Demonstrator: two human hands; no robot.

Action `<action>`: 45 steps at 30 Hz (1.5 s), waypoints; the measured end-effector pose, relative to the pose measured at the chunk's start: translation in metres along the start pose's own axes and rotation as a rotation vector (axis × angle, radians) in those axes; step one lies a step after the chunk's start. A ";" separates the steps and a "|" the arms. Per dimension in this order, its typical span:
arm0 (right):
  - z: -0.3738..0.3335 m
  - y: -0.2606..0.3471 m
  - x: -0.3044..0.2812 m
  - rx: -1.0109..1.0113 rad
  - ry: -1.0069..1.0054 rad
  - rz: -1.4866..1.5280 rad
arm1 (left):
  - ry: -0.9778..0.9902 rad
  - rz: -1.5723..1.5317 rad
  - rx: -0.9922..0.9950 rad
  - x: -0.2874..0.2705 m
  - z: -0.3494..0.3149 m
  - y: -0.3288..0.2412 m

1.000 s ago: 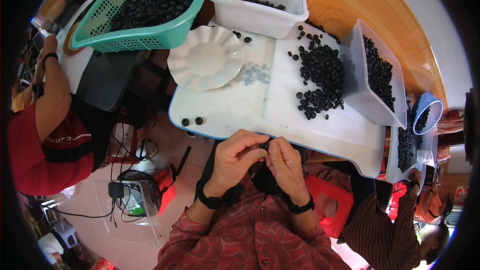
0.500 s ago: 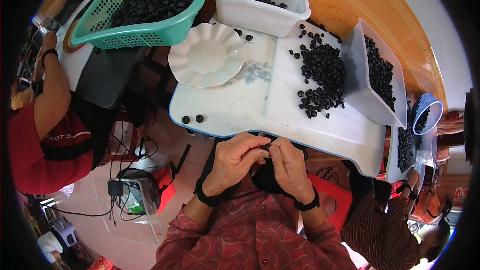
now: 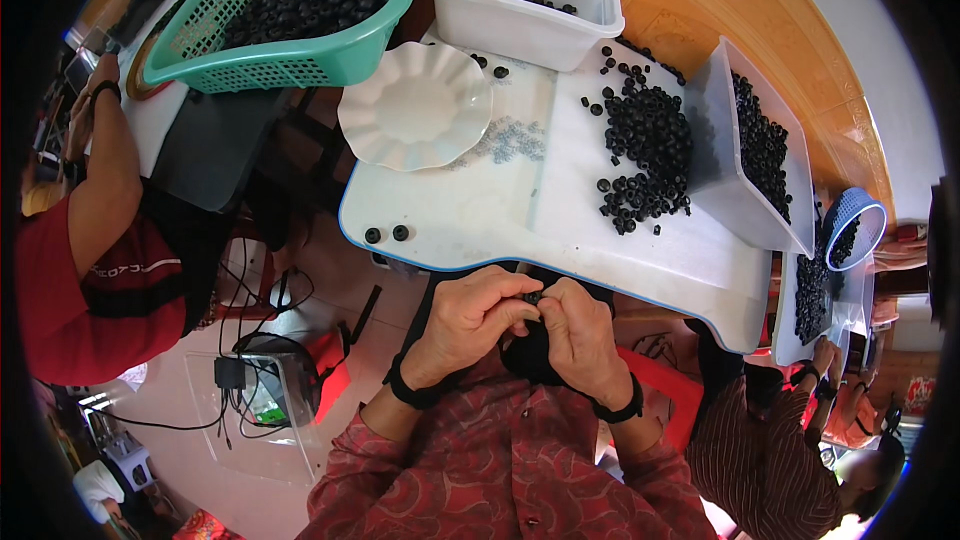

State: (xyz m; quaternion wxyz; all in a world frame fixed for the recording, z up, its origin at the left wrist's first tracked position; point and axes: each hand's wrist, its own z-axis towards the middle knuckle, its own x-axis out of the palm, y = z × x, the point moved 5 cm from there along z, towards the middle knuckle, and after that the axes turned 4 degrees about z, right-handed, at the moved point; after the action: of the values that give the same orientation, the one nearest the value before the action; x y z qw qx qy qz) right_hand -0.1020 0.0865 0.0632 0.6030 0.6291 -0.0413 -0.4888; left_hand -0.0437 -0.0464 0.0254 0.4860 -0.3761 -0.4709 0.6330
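Note:
My left hand (image 3: 468, 322) and my right hand (image 3: 578, 332) meet just off the table's front edge, thumbs and fingertips pinched together. Between them is a small black part (image 3: 531, 297), mostly covered by the fingers. Both hands seem to grip it. Two round black parts (image 3: 387, 234) lie near the table's left front corner. A loose pile of small black parts (image 3: 645, 140) spreads over the right half of the white table (image 3: 450, 210). A white scalloped plate (image 3: 415, 105) rests at the left, with nothing on it.
A green basket (image 3: 270, 75) heaped with black parts stands at the far left. Behind the plate is a white tub (image 3: 520, 25); a clear bin (image 3: 715, 180) of black parts tilts at the right. Co-workers sit on both sides. Cables (image 3: 235, 390) hang at lower left.
My hands stay pinched on the small black part, with only slight finger movement. The view has shifted a little; the things on the table have not moved.

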 end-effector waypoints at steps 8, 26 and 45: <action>0.003 0.004 -0.003 -0.015 0.087 -0.034 | -0.002 -0.043 0.000 -0.001 -0.002 -0.002; 0.007 0.006 -0.008 0.189 0.303 0.082 | 0.042 -0.129 -0.001 -0.006 -0.005 0.001; 0.005 0.008 0.000 0.104 0.052 0.229 | -0.052 -0.504 -0.201 0.001 -0.010 0.024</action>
State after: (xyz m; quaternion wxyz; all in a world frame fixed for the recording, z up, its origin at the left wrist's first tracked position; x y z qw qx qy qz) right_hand -0.1015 0.0808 0.0710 0.6225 0.6629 -0.1227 -0.3975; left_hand -0.0413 -0.0456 -0.0006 0.5760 -0.2769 -0.6226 0.4516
